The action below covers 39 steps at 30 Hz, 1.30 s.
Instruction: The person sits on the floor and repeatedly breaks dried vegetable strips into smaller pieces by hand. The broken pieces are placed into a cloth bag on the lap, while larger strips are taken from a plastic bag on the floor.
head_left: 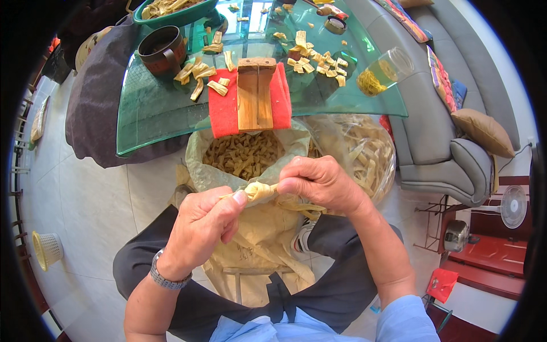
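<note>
L hand [198, 219] & R hand [320, 181] both closed thumb-to-finger, hands gripping opp sides of a knotted pale strip [259, 191], held btwn them approx over near rim of an open sack [195, 162] w/ brown cut pieces [244, 154] inside. Beyond, green glass tabletop [149, 129] carries a wooden block [248, 105] on red cloth [222, 114], loose pale pieces [198, 69] either side, plus brown mug [154, 60] on L & clear jar [393, 65] on R
</note>
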Motion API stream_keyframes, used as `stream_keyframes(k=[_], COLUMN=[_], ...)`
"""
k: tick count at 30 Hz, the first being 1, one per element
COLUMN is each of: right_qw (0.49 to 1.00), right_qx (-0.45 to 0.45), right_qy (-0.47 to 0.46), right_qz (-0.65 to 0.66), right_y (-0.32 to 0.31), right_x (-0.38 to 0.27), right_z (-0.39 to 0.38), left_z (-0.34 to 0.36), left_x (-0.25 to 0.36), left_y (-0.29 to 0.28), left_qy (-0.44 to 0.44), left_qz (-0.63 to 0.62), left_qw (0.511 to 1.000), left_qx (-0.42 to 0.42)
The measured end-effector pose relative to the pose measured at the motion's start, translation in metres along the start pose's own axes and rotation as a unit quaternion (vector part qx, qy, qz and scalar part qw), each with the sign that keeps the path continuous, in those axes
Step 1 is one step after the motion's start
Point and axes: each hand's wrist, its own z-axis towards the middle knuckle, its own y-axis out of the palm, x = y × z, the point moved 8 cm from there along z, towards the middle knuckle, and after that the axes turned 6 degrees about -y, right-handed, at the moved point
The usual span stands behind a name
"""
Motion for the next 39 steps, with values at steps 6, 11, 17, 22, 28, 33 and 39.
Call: stream_keyframes(k=[6, 11, 17, 22, 28, 33, 39], right_qw=[0.997, 0.996, 0.998, 0.993, 0.954, 0.969, 0.989], right_qx=[0.036, 0.06, 0.043, -0.114, -0.291, -0.246, -0.093], right_qy=[-0.05, 0.016, -0.02, 0.007, 0.07, -0.018, -0.069], right_qz=[-0.047, -0.062, -0.037, -0.043, 0.025, -0.014, -0.094], right_y=[0.001, 0.007, 0.031, 0.046, 0.085, 0.065, 0.017], right_x=[-0.01, -0.002, -0.002, 0.006, 0.013, -0.028, -0.039], right_z=[0.002, 0.004, 0.007, 0.004, -0.043, -0.026, 0.003], left_z=[0.007, -0.005, 0.011, 0.019, -0.012, -0.012, 0.012], left_x=[0.004, 0.047, 0.007, -0.019, -0.047, -0.016, 0.034], left_y=[-0.016, -0.04, 0.028, 0.035, 0.05, 0.032, 0.005], left_qy=[0.029, 0.322, 0.247, 0.198, 0.046, 0.009, 0.009], left_qz=[-0.028, 0.256, 0.534, 0.478, 0.456, 0.371, 0.274], left_qw=[0.998, 0.874, 0.803, 0.856, 0.846, 0.867, 0.946], left_qx=[0.037, 0.258, 0.097, -0.008, -0.272, -0.334, -0.171])
